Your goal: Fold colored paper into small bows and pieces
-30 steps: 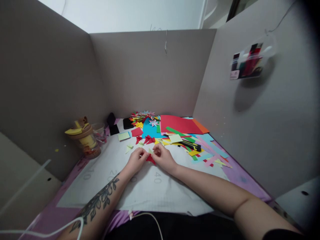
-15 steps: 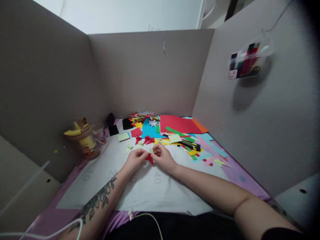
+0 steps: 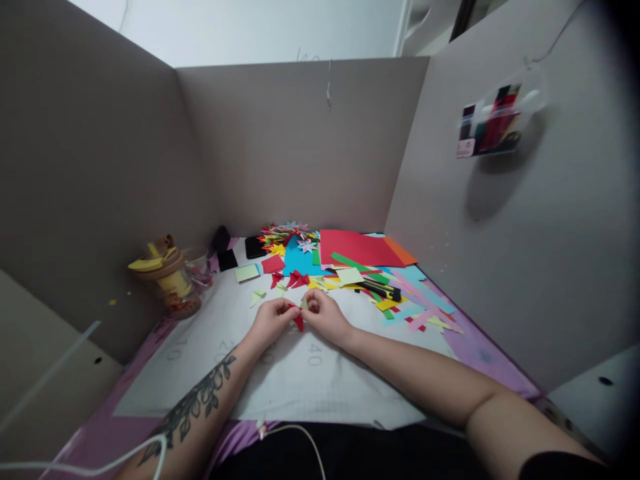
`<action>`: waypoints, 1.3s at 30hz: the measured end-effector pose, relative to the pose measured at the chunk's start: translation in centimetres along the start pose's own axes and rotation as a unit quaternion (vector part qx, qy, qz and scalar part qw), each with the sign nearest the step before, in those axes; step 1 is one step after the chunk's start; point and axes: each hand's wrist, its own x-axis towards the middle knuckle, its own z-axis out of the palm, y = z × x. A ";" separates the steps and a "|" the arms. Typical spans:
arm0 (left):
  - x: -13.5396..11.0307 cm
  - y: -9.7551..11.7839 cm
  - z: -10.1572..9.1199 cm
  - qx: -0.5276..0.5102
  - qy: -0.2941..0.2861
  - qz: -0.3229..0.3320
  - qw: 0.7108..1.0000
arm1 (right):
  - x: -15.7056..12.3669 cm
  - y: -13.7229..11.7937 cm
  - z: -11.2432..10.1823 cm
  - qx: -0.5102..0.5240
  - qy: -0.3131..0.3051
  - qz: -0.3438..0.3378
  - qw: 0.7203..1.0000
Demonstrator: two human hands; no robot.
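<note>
My left hand [image 3: 271, 321] pinches a folded red paper piece [image 3: 299, 321] between thumb and fingers. Close against it, my right hand [image 3: 325, 316] grips a small pale green folded paper piece [image 3: 304, 303] that meets the red one. How the two pieces join is hidden by my fingertips. Just beyond my hands lie folded red pieces [image 3: 299, 279] and a pale green folded piece [image 3: 258, 296]. A stack of pale green paper squares [image 3: 247, 273] and a red square [image 3: 273, 265] sit behind them.
Coloured paper strips [image 3: 425, 300] and a black-and-yellow cutter [image 3: 383, 289] lie to the right. Large red sheets [image 3: 357, 248] and a pile of folded paper stars [image 3: 285, 235] are at the back. A yellow-lidded cup [image 3: 173, 277] stands left. Grey panels [image 3: 300, 147] enclose the table.
The red piece has turned and shifted slightly in my fingers, so its point hangs more downward. My right hand has moved slightly left and down, nearer my left.
</note>
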 end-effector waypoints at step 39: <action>1.9 -1.0 -2.2 -0.001 0.073 -0.019 0.997 | 1.2 1.5 -2.2 -0.005 0.057 0.016 0.998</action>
